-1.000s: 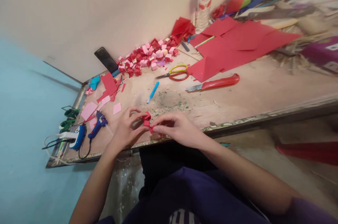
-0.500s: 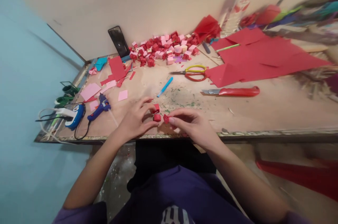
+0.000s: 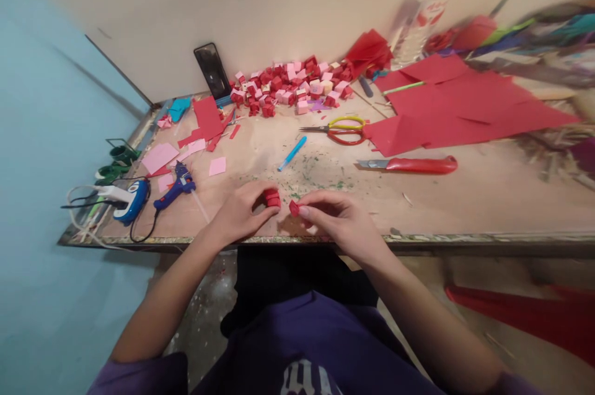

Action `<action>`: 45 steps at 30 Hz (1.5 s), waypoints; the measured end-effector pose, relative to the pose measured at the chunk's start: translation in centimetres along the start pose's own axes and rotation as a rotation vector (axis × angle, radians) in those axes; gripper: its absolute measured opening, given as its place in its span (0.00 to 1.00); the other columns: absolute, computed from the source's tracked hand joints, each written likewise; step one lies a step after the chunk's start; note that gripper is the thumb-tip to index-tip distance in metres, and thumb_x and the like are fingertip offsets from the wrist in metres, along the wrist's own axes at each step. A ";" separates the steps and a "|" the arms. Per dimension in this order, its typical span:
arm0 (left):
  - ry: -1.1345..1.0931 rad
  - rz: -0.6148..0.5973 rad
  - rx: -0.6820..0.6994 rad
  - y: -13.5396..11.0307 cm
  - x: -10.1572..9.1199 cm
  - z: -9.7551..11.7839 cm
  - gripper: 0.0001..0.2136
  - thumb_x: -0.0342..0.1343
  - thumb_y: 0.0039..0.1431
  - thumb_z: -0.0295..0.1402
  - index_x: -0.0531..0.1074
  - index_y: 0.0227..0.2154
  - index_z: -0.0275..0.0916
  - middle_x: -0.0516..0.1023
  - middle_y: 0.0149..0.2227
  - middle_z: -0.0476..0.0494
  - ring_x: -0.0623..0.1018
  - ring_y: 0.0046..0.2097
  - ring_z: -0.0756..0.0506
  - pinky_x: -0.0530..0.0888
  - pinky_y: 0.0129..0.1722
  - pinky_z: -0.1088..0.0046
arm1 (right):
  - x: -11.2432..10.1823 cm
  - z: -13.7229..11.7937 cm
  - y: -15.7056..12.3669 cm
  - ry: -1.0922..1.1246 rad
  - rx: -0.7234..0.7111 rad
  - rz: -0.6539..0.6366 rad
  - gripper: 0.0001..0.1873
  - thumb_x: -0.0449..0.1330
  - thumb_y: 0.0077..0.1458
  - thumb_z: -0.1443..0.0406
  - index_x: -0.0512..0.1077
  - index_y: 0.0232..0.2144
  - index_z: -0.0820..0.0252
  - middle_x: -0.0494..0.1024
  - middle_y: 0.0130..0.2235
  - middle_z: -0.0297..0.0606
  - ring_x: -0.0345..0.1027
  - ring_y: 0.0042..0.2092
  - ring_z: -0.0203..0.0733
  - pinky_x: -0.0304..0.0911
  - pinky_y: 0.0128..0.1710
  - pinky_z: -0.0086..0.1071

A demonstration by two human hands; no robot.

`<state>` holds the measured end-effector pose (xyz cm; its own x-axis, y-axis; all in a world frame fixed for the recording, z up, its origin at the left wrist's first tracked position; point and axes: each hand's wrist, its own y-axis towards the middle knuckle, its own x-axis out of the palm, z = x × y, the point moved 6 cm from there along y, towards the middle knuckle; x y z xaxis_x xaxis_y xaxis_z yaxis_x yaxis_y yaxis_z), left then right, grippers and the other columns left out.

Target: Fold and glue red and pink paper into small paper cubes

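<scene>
My left hand (image 3: 242, 212) is closed around a small folded red paper piece (image 3: 272, 198) at the near edge of the wooden table (image 3: 488, 196). Right beside it, my right hand (image 3: 337, 218) pinches another small red paper bit (image 3: 294, 208) between thumb and fingers. The two hands nearly touch, just above the table's front rim. Green specks are scattered on the wood right behind them.
A pile of small red and pink folded pieces (image 3: 290, 88) lies by the wall beside a black phone (image 3: 211, 71). Scissors (image 3: 337, 129), a red utility knife (image 3: 411, 164), a blue pen (image 3: 292, 153), red paper sheets (image 3: 465, 103) and a blue glue gun (image 3: 175, 187) are spread around.
The view swung from tilted to level. My left fingers have closed over the red piece, which sat more open between both hands before. The right hand stays pinched.
</scene>
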<state>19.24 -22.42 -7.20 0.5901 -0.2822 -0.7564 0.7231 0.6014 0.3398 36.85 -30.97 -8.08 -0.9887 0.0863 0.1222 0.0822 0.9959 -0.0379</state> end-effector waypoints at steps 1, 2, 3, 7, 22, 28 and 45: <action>0.012 0.002 0.006 0.0 0.0 0.0 0.14 0.65 0.66 0.32 0.74 0.52 0.41 0.84 0.48 0.41 0.83 0.49 0.41 0.80 0.52 0.59 | 0.0 0.0 0.0 -0.003 -0.001 0.000 0.12 0.73 0.54 0.55 0.83 0.34 0.57 0.80 0.27 0.35 0.69 0.26 0.35 0.63 0.23 0.28; 0.023 0.000 0.014 -0.1 0.1 0.0 0.13 0.64 0.66 0.32 0.74 0.52 0.40 0.84 0.48 0.40 0.83 0.50 0.41 0.81 0.53 0.58 | 0.0 0.0 0.0 -0.005 -0.001 -0.001 0.12 0.73 0.54 0.55 0.83 0.34 0.57 0.80 0.27 0.34 0.69 0.26 0.35 0.63 0.23 0.28; 0.034 0.000 0.027 -0.1 0.1 0.1 0.13 0.64 0.66 0.32 0.74 0.52 0.40 0.84 0.49 0.40 0.83 0.51 0.41 0.81 0.53 0.58 | 0.0 -0.1 0.0 -0.005 -0.004 -0.002 0.12 0.73 0.54 0.55 0.83 0.33 0.57 0.80 0.26 0.34 0.69 0.26 0.35 0.63 0.23 0.28; 0.130 0.019 0.116 -0.3 0.1 0.7 0.13 0.61 0.67 0.31 0.75 0.53 0.39 0.84 0.51 0.38 0.83 0.52 0.40 0.81 0.54 0.58 | 0.1 -0.3 0.0 -0.001 -0.017 -0.001 0.12 0.74 0.53 0.55 0.83 0.33 0.58 0.80 0.26 0.35 0.70 0.27 0.36 0.62 0.22 0.27; 0.140 0.082 0.103 -0.8 -0.6 0.0 0.13 0.59 0.71 0.33 0.78 0.54 0.40 0.85 0.50 0.39 0.84 0.51 0.42 0.82 0.55 0.60 | 0.2 -0.3 -0.1 -0.023 -0.002 -0.008 0.13 0.73 0.53 0.55 0.83 0.33 0.58 0.80 0.26 0.35 0.71 0.27 0.37 0.63 0.23 0.28; -0.081 0.067 0.022 -0.6 -1.5 1.1 0.10 0.62 0.67 0.32 0.82 0.49 0.43 0.83 0.49 0.40 0.83 0.50 0.43 0.81 0.52 0.63 | 0.4 -0.5 0.0 -0.030 -0.032 -0.009 0.10 0.72 0.54 0.58 0.83 0.32 0.58 0.81 0.28 0.36 0.72 0.28 0.37 0.67 0.27 0.29; -0.500 0.138 -0.214 -2.2 -0.4 2.4 0.14 0.76 0.52 0.40 0.84 0.38 0.40 0.84 0.40 0.41 0.83 0.42 0.43 0.80 0.40 0.70 | 0.7 -1.0 -0.3 -0.147 -0.241 -0.034 0.04 0.68 0.59 0.64 0.84 0.33 0.57 0.85 0.35 0.38 0.78 0.36 0.41 0.72 0.37 0.35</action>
<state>18.31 -25.43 -6.29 0.8099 -0.4793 -0.3381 0.5693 0.7812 0.2563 36.21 -31.21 -6.95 -0.9975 0.0656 -0.0263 0.0589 0.9774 0.2029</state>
